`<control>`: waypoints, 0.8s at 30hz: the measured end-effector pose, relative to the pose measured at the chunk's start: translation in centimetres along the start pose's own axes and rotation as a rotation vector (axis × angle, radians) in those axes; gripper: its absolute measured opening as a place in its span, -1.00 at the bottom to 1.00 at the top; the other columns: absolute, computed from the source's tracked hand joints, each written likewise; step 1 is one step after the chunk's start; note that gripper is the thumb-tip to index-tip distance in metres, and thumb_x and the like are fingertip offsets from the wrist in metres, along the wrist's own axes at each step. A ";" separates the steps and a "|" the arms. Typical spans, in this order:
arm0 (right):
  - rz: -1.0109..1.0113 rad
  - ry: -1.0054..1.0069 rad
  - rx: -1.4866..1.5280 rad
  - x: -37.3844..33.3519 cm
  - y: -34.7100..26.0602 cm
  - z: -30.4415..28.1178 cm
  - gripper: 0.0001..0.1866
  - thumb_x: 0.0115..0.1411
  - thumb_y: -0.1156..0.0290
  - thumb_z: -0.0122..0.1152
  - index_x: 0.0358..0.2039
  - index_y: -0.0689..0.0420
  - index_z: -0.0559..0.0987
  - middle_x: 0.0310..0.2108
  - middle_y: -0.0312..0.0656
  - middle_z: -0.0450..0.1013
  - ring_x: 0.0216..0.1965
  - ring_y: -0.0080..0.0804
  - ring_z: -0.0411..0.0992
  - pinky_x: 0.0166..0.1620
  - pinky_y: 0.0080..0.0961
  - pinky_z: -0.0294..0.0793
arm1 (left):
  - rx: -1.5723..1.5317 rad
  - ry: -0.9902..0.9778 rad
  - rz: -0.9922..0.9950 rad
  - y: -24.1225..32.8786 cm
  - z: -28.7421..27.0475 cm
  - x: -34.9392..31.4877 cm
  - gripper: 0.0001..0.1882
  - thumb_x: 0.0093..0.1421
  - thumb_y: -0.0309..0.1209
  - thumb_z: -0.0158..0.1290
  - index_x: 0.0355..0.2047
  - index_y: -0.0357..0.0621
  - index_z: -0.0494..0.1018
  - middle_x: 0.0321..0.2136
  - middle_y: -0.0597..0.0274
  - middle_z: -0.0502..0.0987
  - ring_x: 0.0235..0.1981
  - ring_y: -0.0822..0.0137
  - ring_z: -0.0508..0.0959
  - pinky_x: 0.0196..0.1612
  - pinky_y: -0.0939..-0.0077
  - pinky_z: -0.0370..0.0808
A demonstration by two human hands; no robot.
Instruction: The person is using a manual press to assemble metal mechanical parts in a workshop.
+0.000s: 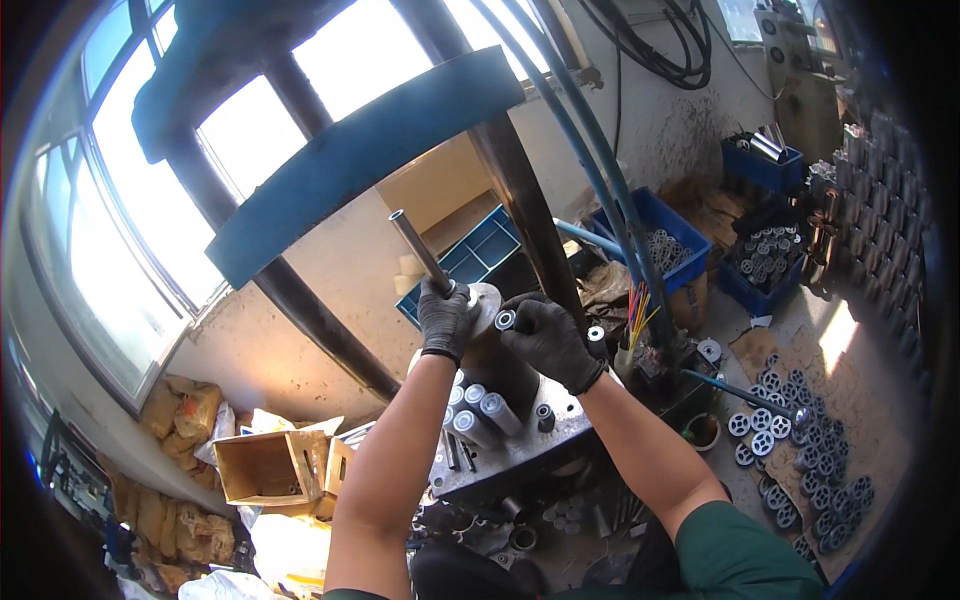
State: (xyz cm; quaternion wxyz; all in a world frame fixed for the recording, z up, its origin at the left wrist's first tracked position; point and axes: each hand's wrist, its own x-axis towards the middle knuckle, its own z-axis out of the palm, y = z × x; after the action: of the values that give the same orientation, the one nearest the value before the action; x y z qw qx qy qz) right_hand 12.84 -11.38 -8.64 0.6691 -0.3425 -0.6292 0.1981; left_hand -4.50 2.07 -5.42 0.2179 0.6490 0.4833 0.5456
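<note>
My gloved left hand (447,322) is wrapped round a grey metal tube (412,243), which leans up and to the left out of my grip. My gloved right hand (548,342) pinches a small round part that looks like a bearing (505,320), its ringed face showing. Both hands are above the metal bed (560,420) of a press, close to a thick upright metal cylinder (500,372). Several grey rollers (500,412) stand below my left hand. A small dark bushing-like piece (545,416) sits to their right.
The press's blue crossbeam (370,160) and dark columns (525,215) rise ahead. A blue divided tray (480,250) lies behind the hands. Blue bins (690,270) and many spoked wheels (765,440) are on the right. A wooden box (268,455) stands at left.
</note>
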 end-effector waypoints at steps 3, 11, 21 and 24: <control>-0.060 0.082 -0.058 0.0 2.5 1.1 -0.83 0.08 0.55 0.41 -0.30 0.26 0.63 -0.09 -0.06 0.57 -0.19 -0.18 0.60 -0.12 -0.38 0.60 | -0.105 0.096 0.108 -0.9 0.7 -0.3 -0.64 0.31 -0.58 0.16 0.09 -0.22 0.38 -0.28 0.17 0.52 -0.33 0.33 0.58 -0.49 0.46 0.59; -0.058 0.104 -0.119 0.2 2.7 2.3 -0.86 0.17 0.53 0.33 -0.23 0.18 0.63 -0.08 -0.04 0.57 -0.16 -0.09 0.61 -0.09 -0.29 0.62 | -0.705 0.255 0.297 4.5 -1.0 -2.1 -0.60 0.29 -0.58 0.21 0.03 -0.14 0.28 -0.37 0.30 0.39 -0.48 0.45 0.45 -0.53 0.55 0.46; -0.123 0.086 -0.205 -0.1 -5.1 -4.3 -0.91 0.27 0.53 0.27 -0.22 0.13 0.57 -0.30 -0.01 0.57 -0.25 -0.02 0.61 -0.16 -0.23 0.61 | -0.596 0.235 0.109 5.7 -0.9 -2.6 -0.63 0.31 -0.55 0.22 0.02 -0.18 0.28 -0.26 0.24 0.41 -0.36 0.43 0.53 -0.33 0.53 0.61; -0.210 0.056 -0.351 -1.7 -10.9 -8.1 -0.90 0.28 0.55 0.25 -0.20 0.14 0.55 -0.32 0.01 0.56 -0.30 -0.01 0.60 -0.21 -0.22 0.61 | -0.478 0.286 0.170 4.1 -0.8 -0.9 -0.65 0.32 -0.58 0.18 0.01 -0.20 0.27 -0.26 0.17 0.43 -0.42 0.37 0.57 -0.42 0.48 0.68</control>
State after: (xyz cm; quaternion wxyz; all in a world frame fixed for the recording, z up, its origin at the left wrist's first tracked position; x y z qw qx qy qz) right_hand 18.68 -21.75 -1.90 0.6332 -0.3919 -0.6674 0.0051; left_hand -3.55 -0.72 -2.33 0.2477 0.5339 0.3107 0.7464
